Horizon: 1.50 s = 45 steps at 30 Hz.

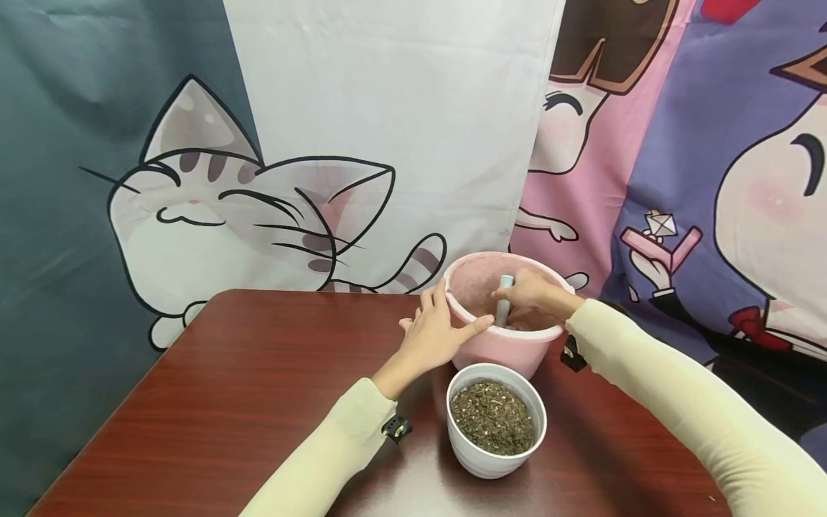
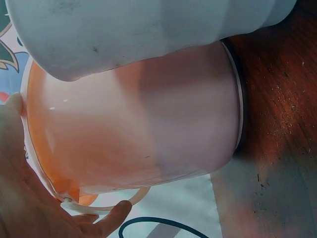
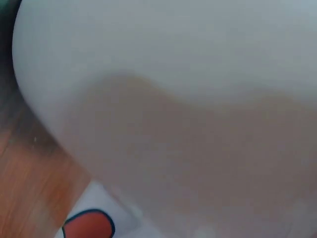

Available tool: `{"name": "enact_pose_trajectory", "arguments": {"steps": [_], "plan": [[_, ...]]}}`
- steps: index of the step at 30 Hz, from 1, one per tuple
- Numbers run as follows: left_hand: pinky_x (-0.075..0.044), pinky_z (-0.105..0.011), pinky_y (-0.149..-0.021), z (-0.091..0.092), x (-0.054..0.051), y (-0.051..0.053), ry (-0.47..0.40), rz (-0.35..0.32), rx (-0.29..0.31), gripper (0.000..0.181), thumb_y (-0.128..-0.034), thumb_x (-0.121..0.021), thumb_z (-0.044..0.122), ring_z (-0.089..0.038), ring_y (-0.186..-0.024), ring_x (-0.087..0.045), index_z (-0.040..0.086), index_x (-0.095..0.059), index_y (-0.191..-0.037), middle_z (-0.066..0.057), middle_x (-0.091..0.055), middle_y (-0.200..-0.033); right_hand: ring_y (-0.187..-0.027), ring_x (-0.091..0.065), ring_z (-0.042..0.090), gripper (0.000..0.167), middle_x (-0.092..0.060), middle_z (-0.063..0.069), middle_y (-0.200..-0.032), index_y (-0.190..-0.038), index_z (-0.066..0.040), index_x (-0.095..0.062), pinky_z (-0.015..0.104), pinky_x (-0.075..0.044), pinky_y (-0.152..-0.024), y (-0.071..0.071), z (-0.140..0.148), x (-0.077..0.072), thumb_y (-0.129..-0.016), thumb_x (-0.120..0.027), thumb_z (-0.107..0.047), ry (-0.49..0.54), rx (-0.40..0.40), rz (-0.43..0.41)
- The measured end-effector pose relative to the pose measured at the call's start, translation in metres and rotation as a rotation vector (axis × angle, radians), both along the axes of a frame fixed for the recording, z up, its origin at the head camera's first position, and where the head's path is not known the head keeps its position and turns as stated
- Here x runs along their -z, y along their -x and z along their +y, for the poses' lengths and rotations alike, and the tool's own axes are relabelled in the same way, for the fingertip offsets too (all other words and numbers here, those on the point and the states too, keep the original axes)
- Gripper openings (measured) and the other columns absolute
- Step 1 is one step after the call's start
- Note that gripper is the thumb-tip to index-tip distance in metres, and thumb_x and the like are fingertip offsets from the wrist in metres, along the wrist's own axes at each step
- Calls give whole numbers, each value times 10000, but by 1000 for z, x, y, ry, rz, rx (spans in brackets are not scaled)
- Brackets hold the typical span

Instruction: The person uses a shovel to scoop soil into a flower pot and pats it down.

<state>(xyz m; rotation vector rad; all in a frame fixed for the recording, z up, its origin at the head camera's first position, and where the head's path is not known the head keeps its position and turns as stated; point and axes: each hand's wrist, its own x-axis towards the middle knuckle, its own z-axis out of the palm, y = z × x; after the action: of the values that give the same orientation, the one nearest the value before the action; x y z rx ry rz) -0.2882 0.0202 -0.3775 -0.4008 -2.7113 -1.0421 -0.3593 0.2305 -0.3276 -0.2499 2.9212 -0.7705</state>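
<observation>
A pink bucket [image 1: 504, 352] stands on the table, its white handle [image 2: 101, 208] hanging at the side. My left hand [image 1: 431, 332] holds the bucket's left rim, thumb stretched along the front edge and fingers outside near the handle. Inside the bucket, my right hand [image 1: 533, 293] grips a tool with a pale grey-blue handle [image 1: 504, 305], which stands nearly upright; its lower end is hidden behind the front rim. Directly in front of the bucket sits a white pot [image 1: 494, 465], nearly full of brown soil mix [image 1: 492, 418]. The right wrist view shows mostly the bucket's blurred outer wall [image 3: 163, 59].
The dark red wooden table [image 1: 258, 402] extends left of the bucket and toward me. Behind it hangs a cartoon-printed cloth [image 1: 388, 86]. The bucket stands near the table's far edge. Small crumbs [image 2: 260, 178] lie on the tabletop.
</observation>
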Motion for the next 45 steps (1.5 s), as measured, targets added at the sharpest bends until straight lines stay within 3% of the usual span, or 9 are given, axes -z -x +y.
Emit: {"name": "enact_pose_trajectory", "arguments": {"steps": [3, 6, 9, 12, 16, 20, 25, 36, 45], "plan": [[-258, -683, -949, -1, 0, 0, 3, -5, 3, 1186, -766, -502, 863, -387, -1298, -476, 117, -102, -1596, -158, -307, -1500, -646, -586, 175, 252, -538, 41, -674, -749, -34, -616, 291, -494, -682, -2, -6, 2, -907, -674, -223, 37, 40, -29], [-262, -683, -945, -1, 0, -1, 2, -3, 8, 1178, -776, -513, 849, -390, -1297, -476, 108, -102, -1595, -168, -310, -1495, -628, -643, 172, 225, -581, 77, -696, -825, 27, -626, 308, -548, -678, -2, -6, 4, -918, -651, -177, 158, 66, -62], [-261, -682, -940, 0, 0, -1, -3, -3, 13, 1169, -786, -543, 820, -400, -1292, -477, 99, -101, -1593, -179, -309, -1493, -677, -681, 201, 224, -591, 109, -762, -1039, 119, -568, 390, -578, -731, -1, -3, 6, -948, -603, -83, 392, 80, -134], [-265, -673, -940, 1, 0, -2, -1, -4, 13, 1168, -789, -548, 815, -394, -1298, -472, 95, -100, -1593, -179, -307, -1495, -734, -679, 228, 395, -592, 135, -842, -1324, 115, -446, 474, -562, -785, -1, 1, 5, -972, -548, -34, 588, 68, -177], [-278, -655, -939, 1, 1, -1, -1, 2, 15, 1174, -783, -526, 833, -373, -1302, -472, 95, -103, -1593, -176, -314, -1496, -707, -704, 217, 501, -644, 109, -884, -1459, 77, -372, 434, -568, -764, -1, 6, 1, -997, -506, -65, 715, 116, -192], [-294, -654, -936, 2, 1, -2, -4, 10, 17, 1182, -777, -523, 840, -357, -1305, -473, 86, -116, -1590, -182, -320, -1496, -645, -710, 173, 363, -681, 46, -806, -1264, 151, -492, 337, -577, -705, -6, 10, -3, -1000, -527, -96, 786, 192, -194], [-292, -651, -929, 2, 1, -4, 5, 10, 0, 1178, -779, -524, 839, -366, -1300, -474, 89, -116, -1590, -177, -318, -1502, -625, -713, 182, 169, -670, 83, -686, -980, 59, -518, 324, -574, -694, -11, 17, -8, -991, -566, -103, 894, 209, -162], [-280, -648, -936, 3, 3, -2, -7, 2, -10, 1185, -758, -488, 877, -378, -1297, -480, 138, -100, -1598, -146, -300, -1517, -627, -723, 212, 146, -692, 105, -651, -918, 42, -576, 291, -569, -681, -16, 31, -17, -990, -553, -82, 1032, 230, -153], [-275, -658, -916, 0, 4, 0, -29, 4, -12, 1183, -754, -501, 874, -418, -1283, -477, 147, -105, -1599, -152, -300, -1520, -655, -730, 255, 233, -709, 131, -680, -767, -27, -663, 270, -562, -677, -19, 43, -31, -977, -618, -117, 1160, 239, -202]]}}
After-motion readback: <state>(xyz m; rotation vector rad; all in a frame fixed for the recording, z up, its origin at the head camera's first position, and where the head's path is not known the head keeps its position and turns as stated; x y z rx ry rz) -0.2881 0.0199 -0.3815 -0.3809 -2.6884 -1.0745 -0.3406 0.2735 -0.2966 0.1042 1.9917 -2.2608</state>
